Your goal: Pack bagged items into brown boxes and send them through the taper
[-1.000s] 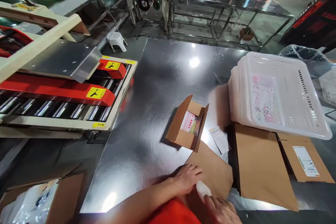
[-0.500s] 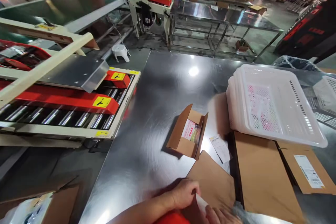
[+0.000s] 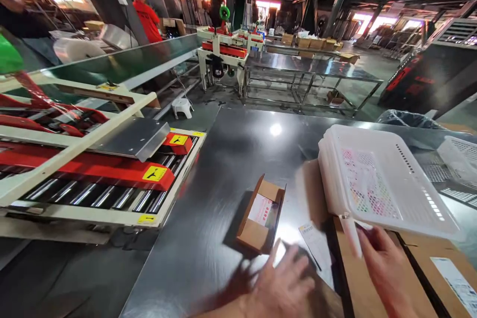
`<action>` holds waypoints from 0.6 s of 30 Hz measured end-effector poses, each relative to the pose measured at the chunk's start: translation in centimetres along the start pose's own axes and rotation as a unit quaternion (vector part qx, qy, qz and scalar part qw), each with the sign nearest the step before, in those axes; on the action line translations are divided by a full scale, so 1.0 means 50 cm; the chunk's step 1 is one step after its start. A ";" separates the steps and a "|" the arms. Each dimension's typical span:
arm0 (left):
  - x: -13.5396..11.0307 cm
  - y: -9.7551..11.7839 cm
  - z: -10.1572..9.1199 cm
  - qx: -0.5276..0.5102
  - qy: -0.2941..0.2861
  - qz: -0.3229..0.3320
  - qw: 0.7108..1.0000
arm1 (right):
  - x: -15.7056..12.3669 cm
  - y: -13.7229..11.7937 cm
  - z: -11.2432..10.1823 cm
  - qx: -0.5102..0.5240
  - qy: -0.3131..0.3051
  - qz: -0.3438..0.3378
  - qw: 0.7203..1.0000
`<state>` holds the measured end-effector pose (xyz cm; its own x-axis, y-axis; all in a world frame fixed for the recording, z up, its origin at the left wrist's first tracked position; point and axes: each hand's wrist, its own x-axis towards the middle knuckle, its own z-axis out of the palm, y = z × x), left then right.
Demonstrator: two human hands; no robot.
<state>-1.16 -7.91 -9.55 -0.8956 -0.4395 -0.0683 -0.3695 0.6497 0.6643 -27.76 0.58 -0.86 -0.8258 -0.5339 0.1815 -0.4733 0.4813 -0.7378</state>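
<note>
A small open carton (image 3: 257, 240) stands on the metal table (image 3: 208, 159), its long side flaps raised. Inside it lies a white packet with pink print (image 3: 261, 209). Just below the carton my left hand (image 3: 283, 283) is blurred, its fingers spread and holding nothing that I can see. My right hand (image 3: 385, 261) pinches a white paper-like strip (image 3: 353, 236) above a flat brown cardboard box (image 3: 367, 278). Between the two hands a printed paper slip (image 3: 316, 246) rests on the table.
Stacked white plastic baskets (image 3: 417, 184) stand on the cardboard at right. A labelled box (image 3: 439, 258) lies beside them. To the left is a roller conveyor (image 3: 122, 196) with red guards. Farther back, a person in a red shirt (image 3: 146, 21) stands behind the long conveyor.
The view has tilted up. My hands, close together over the cardboard before, have parted: the right moved right and up with the white strip, the left opened near the carton.
</note>
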 end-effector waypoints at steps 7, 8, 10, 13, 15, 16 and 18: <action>-0.052 -0.192 -0.164 0.213 0.141 -0.042 0.966 | -0.017 -0.095 0.244 0.176 -0.221 -0.039 0.958; -0.069 -0.222 -0.190 0.206 0.160 -0.051 0.964 | -0.025 -0.111 0.277 0.173 -0.250 -0.053 0.951; -0.106 -0.275 -0.237 0.184 0.185 -0.091 0.961 | -0.038 -0.147 0.338 0.162 -0.292 -0.092 0.938; -0.145 -0.322 -0.281 0.144 0.159 -0.172 0.961 | -0.056 -0.205 0.414 0.135 -0.327 -0.156 0.922; -0.148 -0.320 -0.290 0.104 0.183 -0.202 0.957 | -0.066 -0.235 0.451 0.107 -0.348 -0.194 0.911; -0.141 -0.309 -0.289 0.060 0.227 -0.214 0.948 | -0.072 -0.246 0.465 0.091 -0.356 -0.212 0.906; -0.113 -0.274 -0.279 -0.091 0.329 -0.254 0.905 | -0.083 -0.259 0.482 0.061 -0.353 -0.248 0.900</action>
<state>12.38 -22.96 -7.89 -0.2571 -0.9662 0.0188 -0.5919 0.1728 0.7873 -10.80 -20.20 -7.74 -0.1011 -0.9916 0.0811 -0.6571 0.0054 -0.7538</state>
